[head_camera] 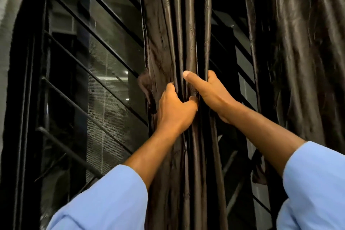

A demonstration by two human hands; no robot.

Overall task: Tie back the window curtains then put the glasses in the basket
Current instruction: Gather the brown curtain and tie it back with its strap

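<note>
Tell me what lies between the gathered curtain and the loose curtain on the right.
In the head view, between the gathered curtain and the loose curtain shows a strip of barred window.

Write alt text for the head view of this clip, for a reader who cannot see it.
Both hands grip a gathered dark brown curtain at its middle, the left hand just below the right hand, in front of a black barred window. A second curtain panel hangs loose to the right; light blue sleeves cover both forearms.
</note>
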